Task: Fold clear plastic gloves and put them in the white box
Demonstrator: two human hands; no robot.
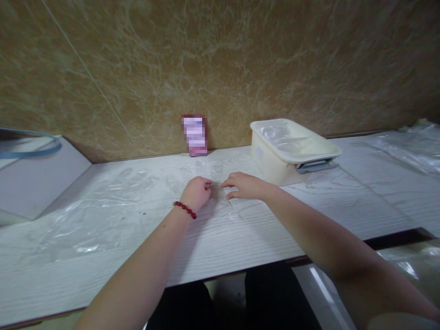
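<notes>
Over the middle of the white wood-grain table, my left hand is closed, its fingers curled inward and a red bead bracelet round the wrist. A small glint shows at its fingertips, but what they pinch is too faint to name. My right hand faces it a short way off, thumb and fingers apart. Beneath the right fingertips lies a thin piece of clear plastic, its outline hard to make out. More clear plastic film is spread flat on the table to the left.
A cream plastic bin with clear plastic inside stands right of my hands. A phone-like object with a blurred screen leans on the marbled wall. At far left is a white box with a blue strap; clear bags lie at far right.
</notes>
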